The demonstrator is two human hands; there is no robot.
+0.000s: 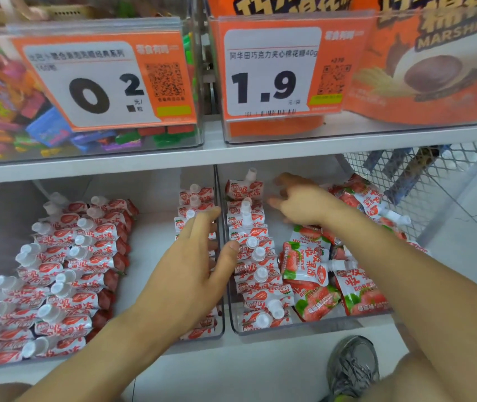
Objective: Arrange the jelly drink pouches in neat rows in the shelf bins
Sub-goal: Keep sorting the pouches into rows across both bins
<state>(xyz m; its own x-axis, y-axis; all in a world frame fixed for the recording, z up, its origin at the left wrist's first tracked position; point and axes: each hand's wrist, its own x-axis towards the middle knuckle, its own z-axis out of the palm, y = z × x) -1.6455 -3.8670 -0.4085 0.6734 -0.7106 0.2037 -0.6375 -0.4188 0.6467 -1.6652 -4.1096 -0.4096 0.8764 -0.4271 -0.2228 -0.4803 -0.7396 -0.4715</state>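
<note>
Pouches (253, 268) in two bins (233, 323)

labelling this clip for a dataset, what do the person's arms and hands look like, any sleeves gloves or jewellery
Both arms are bare as far as the picture shows: no sleeves or cuffs reach the forearms. The left hand and the right hand wear no gloves, and no rings, watch or bracelet show on the fingers or wrists. The right hand is slightly blurred, so small details there cannot be told.

left hand (193, 262) hides pouch row (199, 198) | right hand (304, 203) blurred (fingertips unclear)
</note>
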